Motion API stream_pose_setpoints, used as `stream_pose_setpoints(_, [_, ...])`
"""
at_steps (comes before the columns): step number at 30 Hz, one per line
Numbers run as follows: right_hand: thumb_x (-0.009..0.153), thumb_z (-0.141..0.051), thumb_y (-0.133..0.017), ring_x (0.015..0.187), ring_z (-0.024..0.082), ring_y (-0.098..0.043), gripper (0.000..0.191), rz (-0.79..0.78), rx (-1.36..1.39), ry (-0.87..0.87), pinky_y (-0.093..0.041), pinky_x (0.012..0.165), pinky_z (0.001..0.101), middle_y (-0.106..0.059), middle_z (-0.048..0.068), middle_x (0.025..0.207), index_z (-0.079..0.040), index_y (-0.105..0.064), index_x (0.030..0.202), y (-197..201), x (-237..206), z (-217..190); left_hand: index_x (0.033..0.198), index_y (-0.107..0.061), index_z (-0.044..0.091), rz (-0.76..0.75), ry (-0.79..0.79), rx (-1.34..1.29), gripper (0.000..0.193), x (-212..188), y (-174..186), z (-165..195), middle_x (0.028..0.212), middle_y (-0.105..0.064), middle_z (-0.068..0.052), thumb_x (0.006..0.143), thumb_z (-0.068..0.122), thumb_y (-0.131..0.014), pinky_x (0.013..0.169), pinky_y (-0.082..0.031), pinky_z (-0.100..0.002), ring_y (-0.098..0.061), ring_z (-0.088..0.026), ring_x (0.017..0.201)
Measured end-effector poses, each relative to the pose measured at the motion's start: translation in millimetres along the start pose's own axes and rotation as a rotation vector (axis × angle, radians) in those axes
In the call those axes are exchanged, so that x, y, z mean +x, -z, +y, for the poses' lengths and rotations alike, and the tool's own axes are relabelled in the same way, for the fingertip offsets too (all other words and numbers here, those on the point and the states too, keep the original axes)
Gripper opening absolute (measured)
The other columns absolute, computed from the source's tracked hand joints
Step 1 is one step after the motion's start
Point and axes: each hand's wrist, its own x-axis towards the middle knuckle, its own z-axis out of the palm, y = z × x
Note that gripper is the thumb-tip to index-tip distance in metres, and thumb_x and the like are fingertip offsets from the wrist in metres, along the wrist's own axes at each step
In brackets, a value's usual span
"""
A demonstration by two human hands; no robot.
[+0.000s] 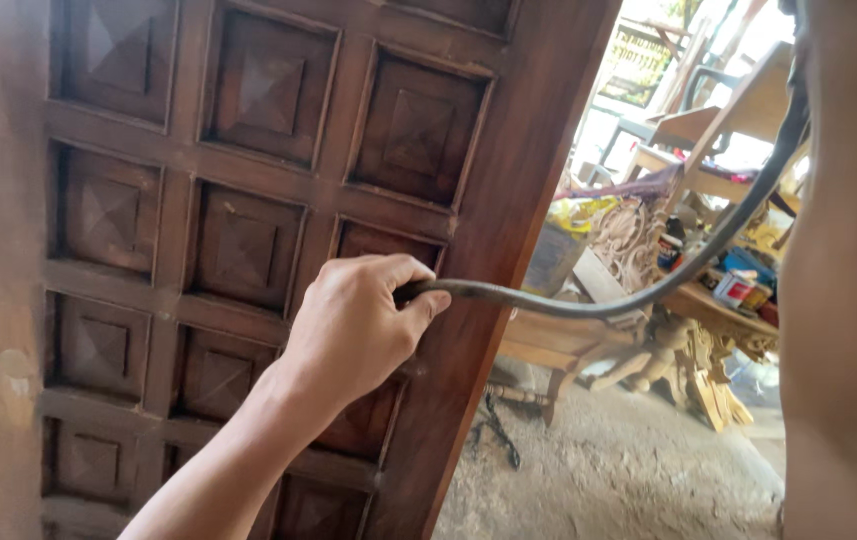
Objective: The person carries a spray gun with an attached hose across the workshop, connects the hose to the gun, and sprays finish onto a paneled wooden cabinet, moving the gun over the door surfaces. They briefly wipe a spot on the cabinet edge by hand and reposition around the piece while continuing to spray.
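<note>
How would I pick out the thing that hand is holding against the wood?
Start at the big brown wooden door with square raised panels, filling the left side. A hand is closed near the door's right edge. From its grip a dark, thin hose curves up to the right, the only long bendy thing there.

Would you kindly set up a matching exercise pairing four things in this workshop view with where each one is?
1. hand
2. hose
3. panelled wooden door
4. small cans

a. standing upright at left
b. on the cluttered bench at right
c. closed around the hose's end
d. curving from upper right to the hand

Pairs: 1-c, 2-d, 3-a, 4-b
</note>
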Motion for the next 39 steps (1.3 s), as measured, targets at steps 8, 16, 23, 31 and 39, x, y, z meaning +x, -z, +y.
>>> stream_pose_setpoints(8, [0.117, -0.049, -0.053, 0.063, 0.006, -0.057, 0.047, -0.01, 0.205, 0.036, -0.043, 0.054, 0.0233, -0.062, 0.001, 0.087, -0.003, -0.056, 0.112, 1.0, -96.2, 32.4, 0.098, -0.079, 0.009, -0.202, 0.131, -0.15, 0.019, -73.9, -6.0, -44.7, 0.057, -0.065, -0.006, 0.084, 0.022, -0.078, 0.044, -0.037, -0.035, -0.048, -0.013, 0.043])
stream_pose_setpoints(16, [0.113, -0.046, -0.056, 0.061, 0.006, -0.053, 0.039, -0.146, 0.282, -0.189, -0.041, 0.053, 0.0226, -0.06, -0.001, 0.082, -0.008, -0.06, 0.108, -9.5, -276.7, 63.7, 0.096, -0.082, 0.009, -0.512, 0.468, -0.253, 0.019, -174.5, -11.4, -97.3, 0.046, -0.049, -0.005, 0.084, 0.023, -0.081, 0.043, -0.028, -0.034, -0.035, -0.01, 0.042])
stream_pose_setpoints(23, [0.108, -0.046, -0.059, 0.061, 0.005, -0.053, 0.037, -0.208, 0.262, -0.355, -0.042, 0.051, 0.0223, -0.06, -0.002, 0.08, -0.009, -0.058, 0.105, -21.0, -396.7, 85.8, 0.098, -0.081, 0.011, -0.564, 0.521, -0.183, 0.023, -261.2, -18.2, -132.7, 0.053, -0.057, -0.007, 0.081, 0.027, -0.081, 0.05, -0.04, -0.035, -0.046, -0.014, 0.049])
stream_pose_setpoints(31, [0.108, -0.048, -0.059, 0.059, 0.01, -0.05, 0.045, -0.334, -0.048, -0.461, -0.038, 0.051, 0.0296, -0.057, 0.003, 0.07, -0.005, -0.06, 0.096, -15.6, -523.7, 105.7, 0.097, -0.081, 0.012, -0.595, 0.651, -0.136, 0.022, -342.2, -14.1, -146.0, 0.062, -0.067, -0.01, 0.079, 0.026, -0.081, 0.057, -0.048, -0.036, -0.056, -0.018, 0.054])
stream_pose_setpoints(39, [0.101, -0.052, -0.061, 0.065, 0.023, -0.058, 0.052, -0.446, -0.152, -0.495, -0.044, 0.06, 0.0413, -0.062, 0.012, 0.07, 0.0, -0.061, 0.102, -28.4, -624.8, 137.7, 0.097, -0.079, 0.011, -0.583, 0.689, -0.023, 0.024, -406.8, -30.5, -153.4, 0.07, -0.073, -0.015, 0.078, 0.026, -0.08, 0.065, -0.053, -0.039, -0.069, -0.027, 0.063])
